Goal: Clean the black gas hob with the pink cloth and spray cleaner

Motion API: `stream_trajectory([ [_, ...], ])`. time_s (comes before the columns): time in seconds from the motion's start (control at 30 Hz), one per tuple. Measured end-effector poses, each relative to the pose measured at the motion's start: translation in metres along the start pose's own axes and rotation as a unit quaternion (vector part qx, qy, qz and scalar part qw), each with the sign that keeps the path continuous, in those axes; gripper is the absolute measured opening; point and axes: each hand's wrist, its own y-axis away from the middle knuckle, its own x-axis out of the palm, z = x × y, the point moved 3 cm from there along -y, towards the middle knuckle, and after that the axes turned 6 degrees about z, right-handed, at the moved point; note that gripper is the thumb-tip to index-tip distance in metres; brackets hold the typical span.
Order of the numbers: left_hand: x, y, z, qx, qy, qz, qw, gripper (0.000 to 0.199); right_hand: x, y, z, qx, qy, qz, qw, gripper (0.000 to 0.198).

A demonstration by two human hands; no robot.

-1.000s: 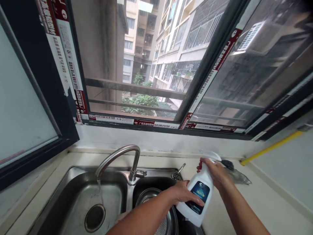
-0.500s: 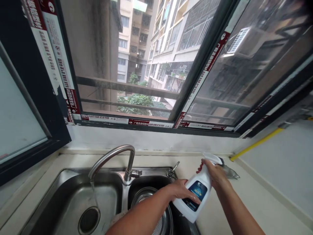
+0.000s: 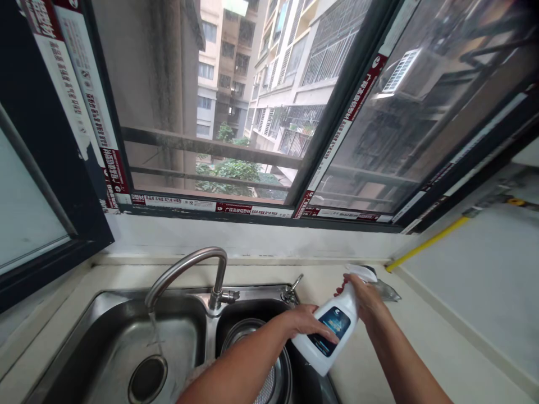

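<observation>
A white spray bottle [image 3: 322,356] with a dark blue label is held tilted above the right basin's edge and the counter. My left hand [image 3: 309,324] grips its body from the left, the thumb lying across the label. Round the neck, just below the trigger head, my right hand [image 3: 365,297] is closed. Beneath my left forearm sits a metal strainer [image 3: 269,387] in the right basin [image 3: 229,311], partly hidden by the arm.
Water runs from a curved faucet [image 3: 185,266] into the left basin [image 3: 181,331]. Behind the bottle lies a grey, crumpled-looking item [image 3: 387,292] on the pale counter [image 3: 421,342]. A dark-framed window [image 3: 210,207] stands at the back, with a yellow pipe [image 3: 429,244] on the right.
The whole scene has shifted slightly left as the camera turned. Both hands keep their hold on the spray bottle, which has hardly moved relative to the sink.
</observation>
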Motion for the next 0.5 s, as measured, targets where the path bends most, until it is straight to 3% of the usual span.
stream_trajectory([
  [0.1, -0.001, -0.006, 0.009, -0.001, -0.028, -0.032, 0.999, 0.067, 0.0, 0.008, -0.007, 0.038, -0.046, 0.021, 0.998, 0.033],
  [0.17, -0.003, -0.009, 0.013, 0.016, -0.064, -0.073, 0.995, 0.064, 0.003, 0.014, -0.015, 0.053, -0.03, 0.06, 0.996, 0.043],
  [0.23, -0.004, -0.011, 0.015, 0.031, -0.09, -0.11, 0.989, 0.064, 0.002, 0.016, -0.024, 0.042, 0.016, 0.053, 0.998, 0.043],
  [0.37, -0.001, 0.002, 0.027, 0.033, -0.105, -0.162, 0.981, 0.073, -0.017, 0.006, -0.037, -0.03, 0.182, -0.06, 0.981, 0.028],
  [0.43, 0.004, 0.022, 0.045, 0.023, -0.11, -0.185, 0.976, 0.078, -0.041, -0.003, -0.04, -0.025, 0.289, -0.127, 0.949, 0.025],
  [0.5, 0.007, 0.05, 0.07, 0.004, -0.11, -0.192, 0.975, 0.068, -0.074, -0.01, -0.045, 0.021, 0.357, -0.214, 0.909, 0.025],
])
